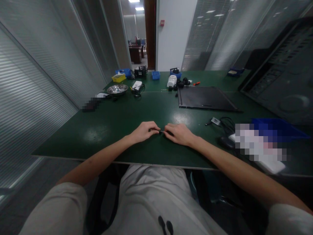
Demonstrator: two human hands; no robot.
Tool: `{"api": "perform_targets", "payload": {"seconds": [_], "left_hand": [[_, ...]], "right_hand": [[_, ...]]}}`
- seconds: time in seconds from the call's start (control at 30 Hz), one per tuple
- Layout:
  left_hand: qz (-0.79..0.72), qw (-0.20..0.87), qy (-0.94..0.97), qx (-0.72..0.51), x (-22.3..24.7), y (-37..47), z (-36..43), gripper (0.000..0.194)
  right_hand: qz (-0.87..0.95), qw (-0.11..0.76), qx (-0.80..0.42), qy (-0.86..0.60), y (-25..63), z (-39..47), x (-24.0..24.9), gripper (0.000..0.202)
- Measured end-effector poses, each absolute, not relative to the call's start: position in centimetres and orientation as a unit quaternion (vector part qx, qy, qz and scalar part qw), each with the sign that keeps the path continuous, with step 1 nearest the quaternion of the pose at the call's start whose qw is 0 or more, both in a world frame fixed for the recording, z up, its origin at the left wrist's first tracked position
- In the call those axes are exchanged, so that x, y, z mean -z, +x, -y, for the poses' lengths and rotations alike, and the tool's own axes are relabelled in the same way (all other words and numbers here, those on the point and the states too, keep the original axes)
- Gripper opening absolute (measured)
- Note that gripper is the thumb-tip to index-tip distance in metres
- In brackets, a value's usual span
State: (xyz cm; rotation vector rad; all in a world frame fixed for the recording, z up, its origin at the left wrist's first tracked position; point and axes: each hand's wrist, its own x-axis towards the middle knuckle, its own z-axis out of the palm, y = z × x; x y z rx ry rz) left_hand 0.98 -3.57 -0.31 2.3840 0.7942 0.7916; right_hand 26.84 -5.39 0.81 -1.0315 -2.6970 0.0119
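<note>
Close together above the green table, near its front edge, my two hands meet at a small dark piece (160,132) with a thin, silvery shaft. Its exact kind is too small to tell. My left hand (144,132) pinches the dark end between thumb and fingertips. From the other side, my right hand (180,133) has its thumb and forefinger closed on the silvery end, the remaining fingers curled. Much of the piece is hidden by the fingertips.
The green table (137,112) carries a black flat panel (205,98), a metal bowl (117,89), a yellow tray (118,78), a small blue basket (156,75) and a white device (171,81). At right are a black mouse (226,142), cables, a blue tray (278,128) and a large dark casing (281,75).
</note>
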Motion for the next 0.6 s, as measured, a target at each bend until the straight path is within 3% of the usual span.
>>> {"api": "perform_targets", "payload": {"seconds": [0.6], "left_hand": [[-0.308, 0.313, 0.841, -0.315, 0.71, 1.71, 3.66, 0.019]], "right_hand": [[0.928, 0.131, 0.000, -0.350, 26.39, 5.36, -0.22, 0.028]]}}
